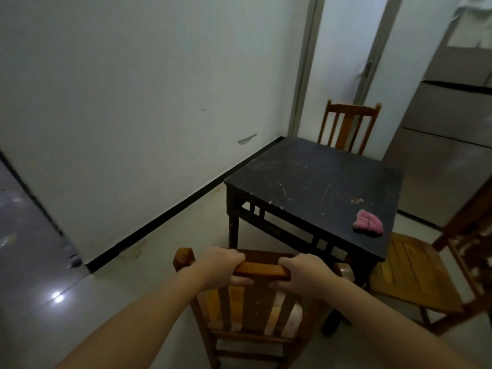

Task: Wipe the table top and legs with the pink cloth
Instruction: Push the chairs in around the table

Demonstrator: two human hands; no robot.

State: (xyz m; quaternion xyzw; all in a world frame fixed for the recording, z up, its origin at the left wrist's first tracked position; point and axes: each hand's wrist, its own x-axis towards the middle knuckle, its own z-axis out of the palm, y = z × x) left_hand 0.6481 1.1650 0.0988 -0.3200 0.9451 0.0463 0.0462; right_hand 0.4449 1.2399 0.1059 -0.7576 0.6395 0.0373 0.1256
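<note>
Floor at far left: glossy grey tiled floor (40, 262), with a bright light spot reflected in it.
Wall: plain white wall (133, 89) runs along my left, with a black skirting strip (170, 217) at its foot and a grey scuff mark just above the table's far corner.
My left hand (222, 266): closed over the top rail of the brown slatted wooden chair in front of me (255, 302), fingers curled over the far side, thumb underneath.
My right hand (300, 272): closed round the same rail, just beside the left, with a short stretch of bare rail between them.
What stands in the way: this chair sits between me and the near edge of the square black scratched wooden table (306, 177); its back covers part of the table's near leg.
Table legs: the near-left dark leg (233, 227) shows clearly; the others are mostly hidden by chairs.
Pink cloth: small crumpled pink cloth (368, 222) lies on the table top near its right-hand corner, well apart from both my hands.
Far side: a second brown wooden chair (346, 123) stands against the table's far edge.
Right side: a third wooden chair with a slatted seat (415, 275) is just beside the table's right corner.
Far right: a tall grey unit (452, 115), possibly a fridge; the picture is too blurred for me to be sure.
</note>
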